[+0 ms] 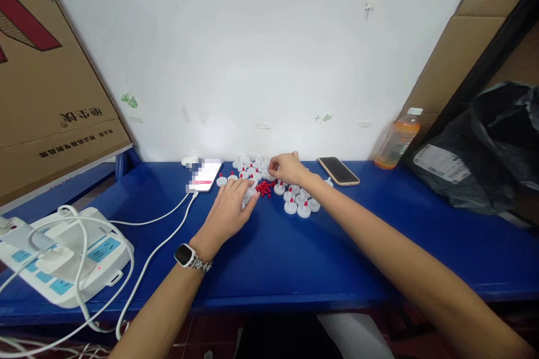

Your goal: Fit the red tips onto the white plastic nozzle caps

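Observation:
Several small white round caps [295, 202] lie on the blue table [295, 258] near the wall, some topped with red plugs. A small heap of loose red plugs [264, 188] sits among them. My left hand [231, 210], with a watch on its wrist, rests palm down beside the heap, fingers curled over a white cap [251, 192]. My right hand [287, 168] reaches over the rear caps, its fingertips pinched together on a small piece I cannot make out.
A lit phone [205, 175] on a white cable lies left of the caps; a dark phone [338, 171] lies right. An orange drink bottle [398, 139] and a black bag [484, 151] stand far right. A white power strip [63, 258] sits at the left; cardboard leans behind.

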`<state>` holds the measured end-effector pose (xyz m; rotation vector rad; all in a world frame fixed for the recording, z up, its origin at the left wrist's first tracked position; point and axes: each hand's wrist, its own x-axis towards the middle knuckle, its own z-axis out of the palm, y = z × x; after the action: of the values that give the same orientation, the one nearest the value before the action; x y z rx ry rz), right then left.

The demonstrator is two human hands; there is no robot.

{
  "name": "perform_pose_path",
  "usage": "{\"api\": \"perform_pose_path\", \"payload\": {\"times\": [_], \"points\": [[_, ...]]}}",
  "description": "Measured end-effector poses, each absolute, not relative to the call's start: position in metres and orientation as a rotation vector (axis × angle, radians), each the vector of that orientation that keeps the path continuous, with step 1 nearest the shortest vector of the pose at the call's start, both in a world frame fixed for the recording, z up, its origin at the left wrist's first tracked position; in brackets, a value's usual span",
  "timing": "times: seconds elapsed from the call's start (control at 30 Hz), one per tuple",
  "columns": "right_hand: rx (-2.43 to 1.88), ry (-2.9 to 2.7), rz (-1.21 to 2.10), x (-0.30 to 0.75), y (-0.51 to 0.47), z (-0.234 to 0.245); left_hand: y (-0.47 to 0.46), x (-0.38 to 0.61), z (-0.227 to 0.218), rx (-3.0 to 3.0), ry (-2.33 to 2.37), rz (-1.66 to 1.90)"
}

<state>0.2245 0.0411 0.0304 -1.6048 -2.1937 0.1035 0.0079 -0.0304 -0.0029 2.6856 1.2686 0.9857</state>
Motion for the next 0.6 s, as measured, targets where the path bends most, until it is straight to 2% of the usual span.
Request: {"api": "perform_pose_path", "payload": {"times": [0.6], "points": [[-1.595,-2.285,0.09,0.218,0.052,0.039,-0.032,0.008,-0.002,2.683,1.28,0.968]]}}
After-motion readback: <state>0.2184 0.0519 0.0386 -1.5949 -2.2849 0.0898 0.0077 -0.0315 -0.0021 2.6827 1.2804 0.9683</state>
